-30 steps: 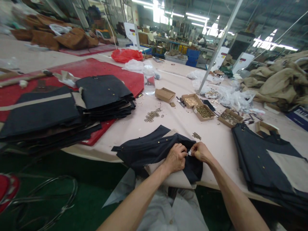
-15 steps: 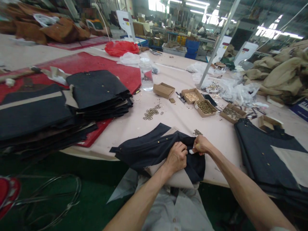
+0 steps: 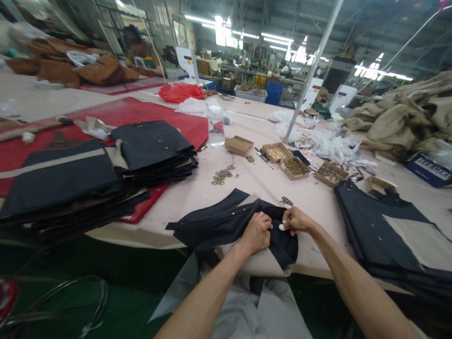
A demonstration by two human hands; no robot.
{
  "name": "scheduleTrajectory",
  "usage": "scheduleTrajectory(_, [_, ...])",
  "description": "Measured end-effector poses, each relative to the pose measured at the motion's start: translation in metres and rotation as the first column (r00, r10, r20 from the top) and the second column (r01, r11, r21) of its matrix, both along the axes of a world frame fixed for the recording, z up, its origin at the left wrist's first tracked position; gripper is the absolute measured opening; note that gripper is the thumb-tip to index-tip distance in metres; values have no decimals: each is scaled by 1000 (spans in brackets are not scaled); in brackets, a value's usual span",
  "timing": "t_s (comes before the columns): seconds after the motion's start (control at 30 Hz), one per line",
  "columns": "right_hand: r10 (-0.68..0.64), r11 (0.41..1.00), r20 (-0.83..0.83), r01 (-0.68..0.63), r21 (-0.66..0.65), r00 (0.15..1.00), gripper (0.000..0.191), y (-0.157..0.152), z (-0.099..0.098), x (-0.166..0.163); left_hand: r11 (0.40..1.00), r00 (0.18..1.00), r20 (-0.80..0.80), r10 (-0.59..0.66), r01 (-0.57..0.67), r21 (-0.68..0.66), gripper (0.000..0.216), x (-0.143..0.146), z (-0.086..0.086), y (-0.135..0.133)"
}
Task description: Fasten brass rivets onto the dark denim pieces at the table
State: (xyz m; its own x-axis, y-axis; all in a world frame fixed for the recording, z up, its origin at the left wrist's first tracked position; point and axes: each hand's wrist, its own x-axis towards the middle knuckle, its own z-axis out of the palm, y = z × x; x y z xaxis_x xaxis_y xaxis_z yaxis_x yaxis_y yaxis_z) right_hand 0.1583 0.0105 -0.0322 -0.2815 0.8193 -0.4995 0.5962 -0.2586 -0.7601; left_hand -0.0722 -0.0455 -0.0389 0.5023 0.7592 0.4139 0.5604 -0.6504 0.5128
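Big pale table runs the full width, with a red mat over its far-left part. Beige fabric heap is piled at far right, well out of the working area. Left stack of dark panels sits partly on the mat, a smaller folded stack lies against its right side, and the right stack lies by the right forearm. Separate piles on either side look like sorted batches kept within arm's reach, but I can't tell which is which. The dark fabric piece lies at the near table edge straight in front of the person, its near end hanging off toward the lap, probably so the worked spot comes close to the body. Open cardboard boxes of metal hardware stand in a row just beyond it, with a closed box and a clear bottle further back. Loose metal rings and a small pile of fittings lie between boxes and piece, near at hand. Left hand: grip curled tight, bunching a fold of the dark fabric, likely to hold it taut and steady. Right hand: grip pressed together, pinching a small white bit whose tip touches the fabric next to the left fingers. The bit is too small to identify.
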Motion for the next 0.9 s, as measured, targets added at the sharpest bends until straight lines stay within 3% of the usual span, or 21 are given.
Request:
scheduleTrajectory(0.2, [-85, 994, -138, 92, 51, 987, 22, -13, -16, 1, 999, 1000, 12, 20, -21, 31, 23, 0, 0, -3])
scheduleTrajectory(0.33, [-119, 951, -85, 138, 276, 989, 17, -24, -31, -5, 999, 999, 32, 15, -16, 42, 26, 0, -2, -1])
scheduleTrajectory(0.5, [-107, 770, 29, 65, 634, 994, 16, -48, -33, -9, 999, 999, 14, 30, -31, 21, 25, 3, -5, -2])
scheduleTrajectory(0.63, [-26, 643, 47, -19, 766, 999, 20, -63, -27, -10, 999, 999, -5, 37, -37, 11, 25, 4, -1, -3])
scheduleTrajectory(0.77, [-1, 638, -6, 6, 770, 1000, 20, -67, -22, -9, 999, 999, -14, 41, -41, 11, 28, 5, 2, -2])
scheduleTrajectory(0.9, [-11, 688, -16, 19, 725, 1000, 15, -59, -19, -9, 999, 999, -27, 47, -47, 11, 30, 6, 2, 0])
